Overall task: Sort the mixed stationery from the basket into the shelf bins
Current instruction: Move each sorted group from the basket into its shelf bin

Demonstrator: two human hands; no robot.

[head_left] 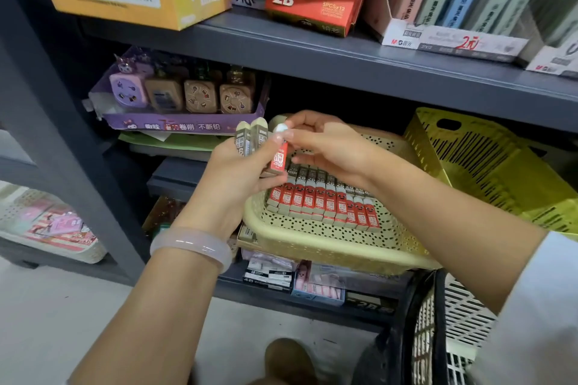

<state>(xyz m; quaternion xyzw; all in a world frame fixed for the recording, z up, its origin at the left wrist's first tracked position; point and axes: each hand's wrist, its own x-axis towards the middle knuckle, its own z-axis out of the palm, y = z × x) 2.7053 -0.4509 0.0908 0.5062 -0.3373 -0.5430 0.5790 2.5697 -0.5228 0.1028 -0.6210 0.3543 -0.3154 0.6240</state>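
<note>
Access notes, head view. I see open room in the front half of the cream bin [328, 247] at frame centre: bare perforated floor between its near rim and the eraser rows [325, 203]. The back half is packed by those rows. Both hands, left hand [237, 172] and right hand [325, 147], hover over the bin's far left corner, blocking that entry. The shelf board [344, 62] above caps the headroom. The yellow-green crate [488, 162] closes the right side; the purple sharpener tray [184, 122] crowds the upper left.
</note>
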